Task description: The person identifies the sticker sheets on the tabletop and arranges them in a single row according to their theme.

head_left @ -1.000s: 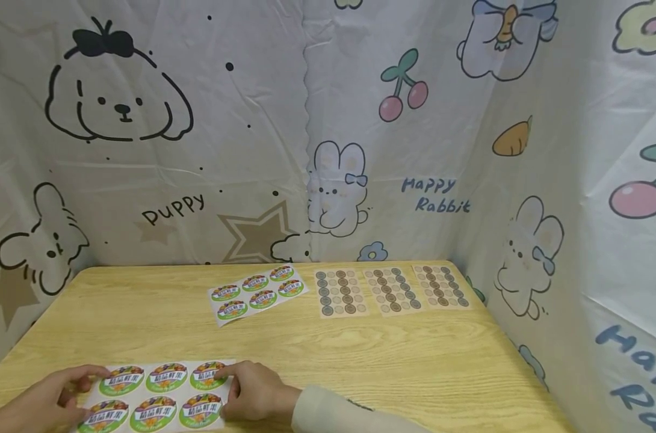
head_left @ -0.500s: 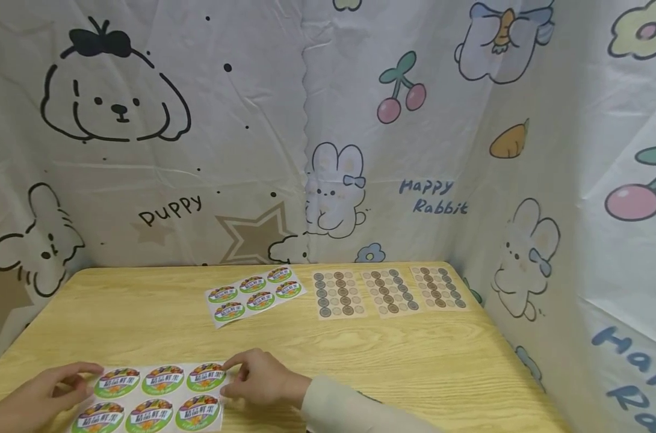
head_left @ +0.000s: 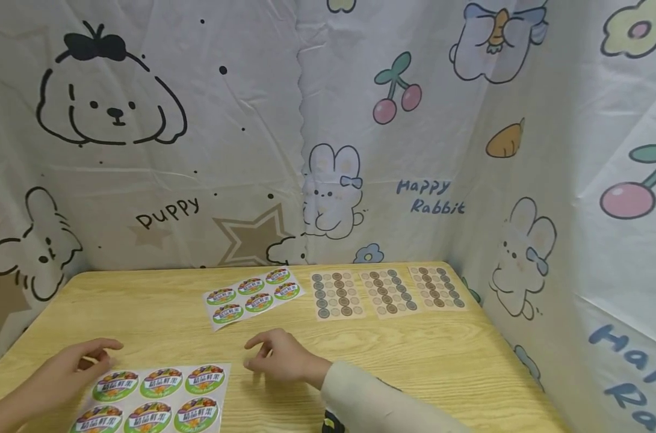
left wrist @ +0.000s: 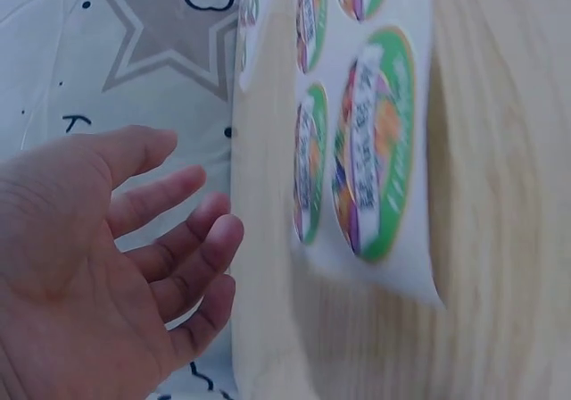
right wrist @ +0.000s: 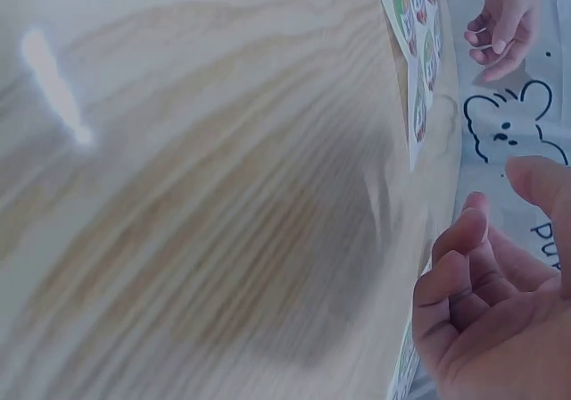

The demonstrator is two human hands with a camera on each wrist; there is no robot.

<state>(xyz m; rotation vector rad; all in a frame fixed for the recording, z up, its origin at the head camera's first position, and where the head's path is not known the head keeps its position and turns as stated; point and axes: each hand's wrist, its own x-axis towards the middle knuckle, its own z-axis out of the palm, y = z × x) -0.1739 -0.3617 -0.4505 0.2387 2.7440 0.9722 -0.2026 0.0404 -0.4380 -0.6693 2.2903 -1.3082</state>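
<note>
A white sheet of oval fruit stickers lies on the table at the lower left of the head view, its near edge cut off by the frame. My left hand hovers by the sheet's far left corner, fingers loosely bent and nothing between them. In the left wrist view that hand is apart from the sticker sheet, whose corner curls up off the wood. To the right of the sheet, my right hand is above the table with relaxed fingers. The right wrist view shows this hand holding nothing.
A second fruit sticker sheet lies farther back on the wooden table. Beside it, three sheets of small round coin-like stickers stand in a row near the back edge. A printed cloth hangs behind and at the sides.
Both hands have let go of the near sticker sheet and lifted off it. My right hand has moved right and away from me; my left hand has risen slightly. The sheet stays flat in place.
</note>
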